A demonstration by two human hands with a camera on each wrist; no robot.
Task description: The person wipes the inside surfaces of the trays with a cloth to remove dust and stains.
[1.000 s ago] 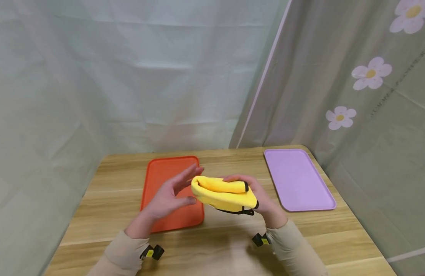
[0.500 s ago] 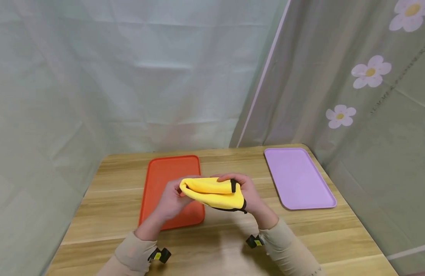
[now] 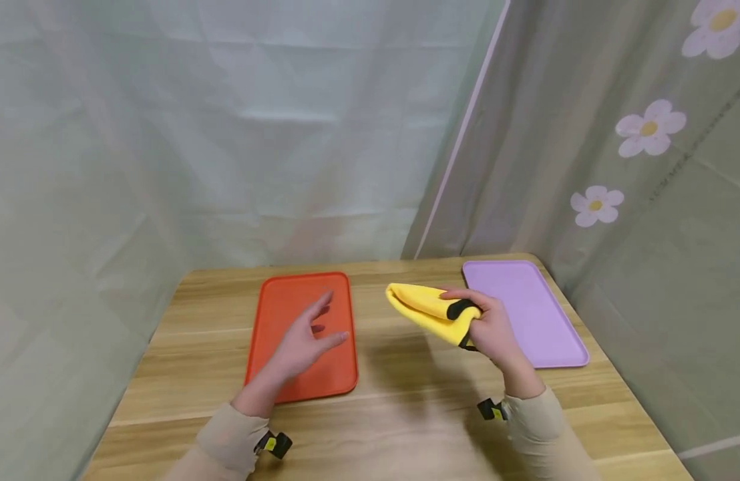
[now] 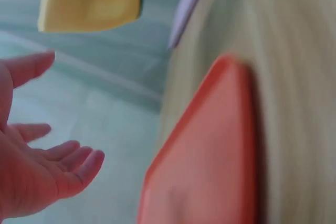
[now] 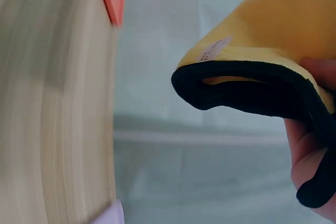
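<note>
A folded yellow cloth (image 3: 423,308) with black edging hangs in the air above the middle right of the table. My right hand (image 3: 496,332) grips its right end, thumb and fingers on either side of the folds. Seen from the right wrist, the cloth (image 5: 262,30) shows a small printed label and a thick black border. My left hand (image 3: 300,343) holds nothing; it hovers over the red tray (image 3: 286,297) with fingers and thumb spread apart. In the left wrist view, a gap separates the left hand (image 4: 31,177) from the cloth (image 4: 89,3).
A purple tray (image 3: 541,310) lies on the right of the wooden table (image 3: 394,427), partly behind my right hand. Pale curtains (image 3: 298,133) close off the back and both sides. Small dark devices sit at both wrists.
Half a second ago both hands held the cloth at the middle. The left hand has let go, while the right hand has carried the cloth rightward, towards the purple tray.
</note>
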